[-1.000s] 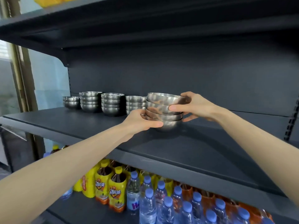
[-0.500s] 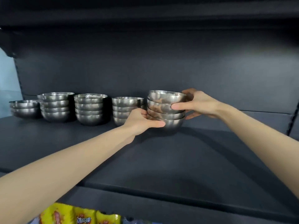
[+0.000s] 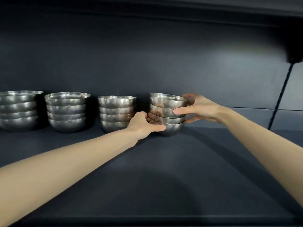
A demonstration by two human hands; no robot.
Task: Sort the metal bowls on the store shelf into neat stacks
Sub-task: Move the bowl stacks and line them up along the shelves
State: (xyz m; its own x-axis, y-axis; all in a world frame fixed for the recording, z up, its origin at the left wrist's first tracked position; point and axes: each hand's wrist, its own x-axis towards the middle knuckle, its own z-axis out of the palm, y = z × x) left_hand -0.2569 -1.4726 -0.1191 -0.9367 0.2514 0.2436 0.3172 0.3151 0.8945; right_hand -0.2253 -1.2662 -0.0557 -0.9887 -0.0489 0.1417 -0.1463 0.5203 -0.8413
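Note:
A stack of several metal bowls (image 3: 168, 112) stands on the dark shelf (image 3: 164, 169), its upper bowls tilted and not nested evenly. My left hand (image 3: 144, 124) grips the lower bowls from the left, thumb across the front. My right hand (image 3: 196, 108) holds the upper bowls from the right, thumb on the front, fingers behind. To the left stand three neat stacks: a small-bowl stack (image 3: 116, 113), a wider stack (image 3: 67, 111) and another wide stack (image 3: 18, 110) cut off by the frame's left edge.
The shelf's dark back panel (image 3: 147, 63) rises just behind the stacks. An upper shelf (image 3: 164, 7) hangs overhead. A black upright post (image 3: 280, 95) stands at the right. Bare shelf surface stretches in front of and to the right of the held stack.
The camera has moved closer and tilted up, so the bottles on the shelf below have left view. Both hands keep their grip on the stack, which sits slightly further back beside the small-bowl stack.

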